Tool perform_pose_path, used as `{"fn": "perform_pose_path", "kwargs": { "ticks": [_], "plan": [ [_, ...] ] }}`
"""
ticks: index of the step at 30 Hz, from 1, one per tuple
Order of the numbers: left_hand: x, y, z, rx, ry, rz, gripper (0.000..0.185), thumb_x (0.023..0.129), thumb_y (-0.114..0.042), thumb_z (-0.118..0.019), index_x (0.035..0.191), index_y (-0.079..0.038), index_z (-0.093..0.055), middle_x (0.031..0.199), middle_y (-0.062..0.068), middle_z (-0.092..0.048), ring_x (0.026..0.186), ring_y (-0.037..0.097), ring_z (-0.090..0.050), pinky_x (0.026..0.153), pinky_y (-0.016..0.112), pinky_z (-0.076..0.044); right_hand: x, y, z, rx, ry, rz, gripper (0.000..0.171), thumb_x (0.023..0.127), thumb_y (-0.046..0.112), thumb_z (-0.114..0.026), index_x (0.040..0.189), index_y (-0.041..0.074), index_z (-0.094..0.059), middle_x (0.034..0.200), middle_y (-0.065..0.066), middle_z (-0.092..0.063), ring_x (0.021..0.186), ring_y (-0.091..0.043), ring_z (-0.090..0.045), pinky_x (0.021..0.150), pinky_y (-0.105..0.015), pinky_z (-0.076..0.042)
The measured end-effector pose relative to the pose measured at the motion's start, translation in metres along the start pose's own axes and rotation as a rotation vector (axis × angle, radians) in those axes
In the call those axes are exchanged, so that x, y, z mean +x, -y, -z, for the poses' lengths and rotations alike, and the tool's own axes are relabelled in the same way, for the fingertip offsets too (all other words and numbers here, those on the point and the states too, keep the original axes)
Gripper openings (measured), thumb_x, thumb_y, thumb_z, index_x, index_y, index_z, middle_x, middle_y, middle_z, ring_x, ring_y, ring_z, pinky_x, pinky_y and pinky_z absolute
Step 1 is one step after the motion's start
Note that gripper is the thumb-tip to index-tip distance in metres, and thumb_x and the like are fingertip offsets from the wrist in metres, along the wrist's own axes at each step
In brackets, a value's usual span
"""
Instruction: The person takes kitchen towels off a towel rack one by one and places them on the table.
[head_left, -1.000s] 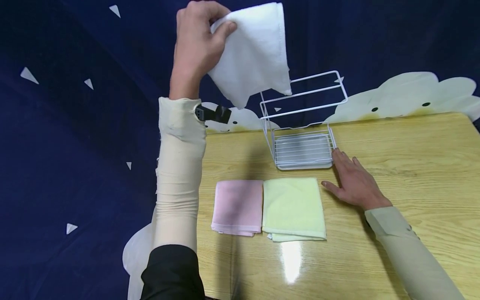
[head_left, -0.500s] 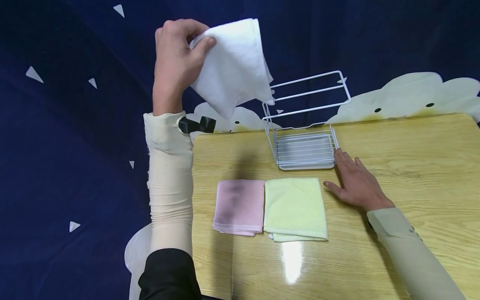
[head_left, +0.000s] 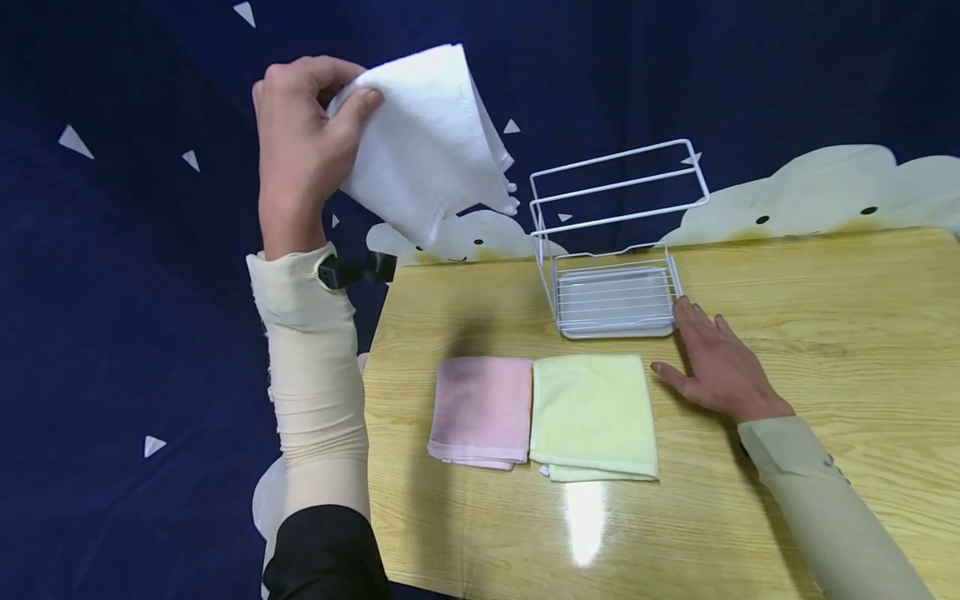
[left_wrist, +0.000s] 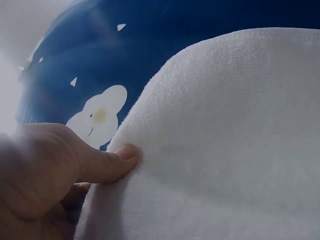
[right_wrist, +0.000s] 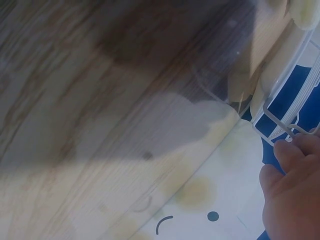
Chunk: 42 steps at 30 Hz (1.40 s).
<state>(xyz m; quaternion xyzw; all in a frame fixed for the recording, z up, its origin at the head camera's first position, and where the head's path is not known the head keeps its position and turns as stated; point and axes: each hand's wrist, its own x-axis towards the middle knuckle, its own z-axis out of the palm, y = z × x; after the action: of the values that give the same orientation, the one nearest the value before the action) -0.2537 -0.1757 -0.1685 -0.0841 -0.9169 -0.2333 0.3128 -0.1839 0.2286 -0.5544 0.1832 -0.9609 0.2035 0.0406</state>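
We watched the left hand (head_left: 300, 150) pinch the white towel (head_left: 423, 137) between thumb and curled fingers, up in the air at ten o'clock from the wire rack (head_left: 611, 242). It had drifted left and lower than a second before, clear of the rack's top rail. The right hand (head_left: 712, 367) stayed flat on the table (head_left: 825, 333), fingers spread, fingertips touching the rack's base. The pink towel (head_left: 480, 408) and green towel (head_left: 592, 412) hadn't moved.
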Motion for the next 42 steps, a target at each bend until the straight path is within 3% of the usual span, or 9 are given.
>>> {"fn": "perform_pose_path", "kwargs": {
  "ticks": [9,22,33,42],
  "plan": [
    [-0.014,0.018,0.012,0.016,-0.023,0.045,0.025,0.094,-0.023,-0.070,0.111,-0.008,-0.078,0.109,0.005,-0.074,0.093,0.015,-0.066,0.085,0.023,-0.052,-0.001,-0.002,-0.001,-0.001,0.013,-0.008,0.104,0.094,0.058,-0.058,0.160,0.000,-0.003,0.164,-0.023,-0.010,0.148,-0.041,-0.018,0.119,-0.052,-0.008],
    [-0.035,0.038,0.028,0.046,-0.002,0.037,0.027,0.093,-0.024,-0.068,0.110,-0.006,-0.078,0.108,0.007,-0.075,0.090,0.018,-0.067,0.083,0.025,-0.054,0.000,-0.004,-0.001,-0.007,-0.001,0.003,0.104,0.093,0.059,-0.058,0.160,0.001,-0.004,0.165,-0.021,-0.011,0.149,-0.040,-0.019,0.118,-0.054,-0.012],
    [-0.054,0.056,0.024,0.028,0.033,-0.016,0.025,0.094,-0.023,-0.071,0.110,-0.005,-0.078,0.108,0.009,-0.074,0.090,0.023,-0.067,0.083,0.041,-0.056,0.000,-0.003,0.004,-0.001,0.011,0.011,0.104,0.094,0.058,-0.058,0.160,0.000,-0.003,0.164,-0.023,-0.011,0.148,-0.041,-0.019,0.118,-0.055,-0.012],
    [-0.070,0.074,0.015,0.003,0.110,0.027,0.025,0.095,-0.019,-0.071,0.110,0.000,-0.076,0.110,0.015,-0.072,0.090,0.028,-0.066,0.082,0.052,-0.056,-0.001,-0.004,0.004,0.004,0.020,-0.003,0.104,0.094,0.058,-0.058,0.160,0.002,0.000,0.165,-0.022,-0.009,0.149,-0.040,-0.017,0.119,-0.051,-0.008]
  ]
}}
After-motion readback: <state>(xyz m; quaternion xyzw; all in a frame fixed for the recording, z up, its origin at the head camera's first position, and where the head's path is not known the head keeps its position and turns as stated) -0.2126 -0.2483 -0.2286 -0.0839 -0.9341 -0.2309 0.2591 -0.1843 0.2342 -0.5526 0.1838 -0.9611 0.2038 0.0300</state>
